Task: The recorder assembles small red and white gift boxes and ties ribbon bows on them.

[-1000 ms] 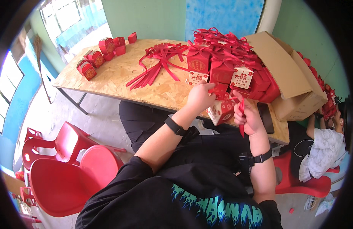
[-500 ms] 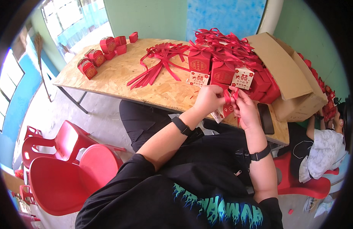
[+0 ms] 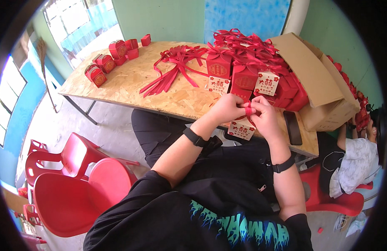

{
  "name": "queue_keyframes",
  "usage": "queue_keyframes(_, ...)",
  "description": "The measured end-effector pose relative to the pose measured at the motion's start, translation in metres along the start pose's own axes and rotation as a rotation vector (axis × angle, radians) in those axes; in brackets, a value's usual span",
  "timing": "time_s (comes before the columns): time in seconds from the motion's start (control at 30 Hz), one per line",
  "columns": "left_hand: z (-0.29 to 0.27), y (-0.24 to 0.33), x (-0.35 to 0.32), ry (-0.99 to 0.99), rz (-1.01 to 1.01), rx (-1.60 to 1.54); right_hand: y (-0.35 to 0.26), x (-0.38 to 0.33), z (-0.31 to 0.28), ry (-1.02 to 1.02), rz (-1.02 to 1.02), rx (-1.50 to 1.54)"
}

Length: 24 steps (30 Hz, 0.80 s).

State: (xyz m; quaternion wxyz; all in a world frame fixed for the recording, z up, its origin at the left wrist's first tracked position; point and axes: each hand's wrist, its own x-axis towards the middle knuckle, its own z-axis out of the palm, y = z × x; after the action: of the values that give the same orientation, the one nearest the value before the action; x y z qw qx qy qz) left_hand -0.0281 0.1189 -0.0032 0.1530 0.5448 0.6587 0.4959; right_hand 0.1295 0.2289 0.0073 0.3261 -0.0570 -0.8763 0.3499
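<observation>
Both my hands meet over the near table edge, pinching a red ribbon [image 3: 248, 111] between them. My left hand [image 3: 227, 109] is closed on the ribbon from one side, and my right hand [image 3: 263, 116] is closed on it from the other. Below the fingers is a small white gift box [image 3: 241, 129] with red print, its top partly hidden by my hands. Just beyond stand stacked red gift boxes [image 3: 245, 78], many tied with ribbon, and two white-faced ones, one of them a white box [image 3: 266, 83] right behind my right hand.
Loose red ribbons [image 3: 168, 79] lie mid-table. Several small red boxes [image 3: 105, 62] stand at the far left. A dark phone [image 3: 292, 127] lies by an open cardboard box [image 3: 327, 96] at right. Red chairs [image 3: 61, 201] stand left; another person [image 3: 354, 163] sits at right.
My hands have drawn closer together on the ribbon, pulling the loop in. The white box beneath now turns its printed face more into view.
</observation>
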Motion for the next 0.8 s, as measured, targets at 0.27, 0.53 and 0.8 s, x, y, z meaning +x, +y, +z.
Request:
queue_keyframes(0.27, -0.001, -0.007, -0.006, -0.011, 0.561, 0.076, -0.018, -0.009, 0.003, 0.032, -0.03, -0.18)
queue_keyframes(0.53, 0.001, 0.003, -0.023, 0.009, 0.504, 0.176, -0.005, -0.017, -0.006, -0.02, 0.103, 0.086)
queue_keyframes(0.8, 0.015, -0.014, -0.02, 0.097, 0.258, -0.17, -0.007, -0.022, -0.005, -0.022, 0.141, 0.107)
